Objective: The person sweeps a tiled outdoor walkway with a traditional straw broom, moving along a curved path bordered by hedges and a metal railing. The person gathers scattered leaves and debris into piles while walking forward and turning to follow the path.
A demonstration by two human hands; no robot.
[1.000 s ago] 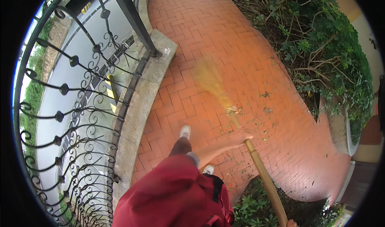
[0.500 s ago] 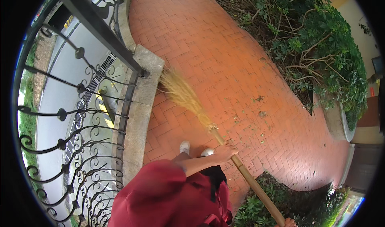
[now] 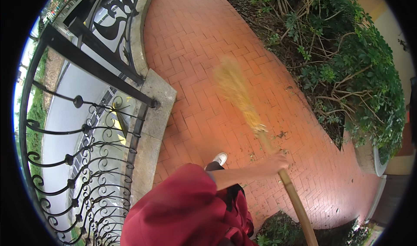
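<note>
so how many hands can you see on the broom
1: the left hand, wrapped around the handle of the broom; the right hand is out of view.

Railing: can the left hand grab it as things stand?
Probably not: the left hand is wrapped around the broom, off to the right, with paving and a stone ledge between it and the railing.

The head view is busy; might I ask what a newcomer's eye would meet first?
Probably the straw broom, its bristles blurred over the orange brick paving near the centre, with the left hand around its handle. Then come the red garment at the lower edge and the scrolled black railing along the left.
</note>
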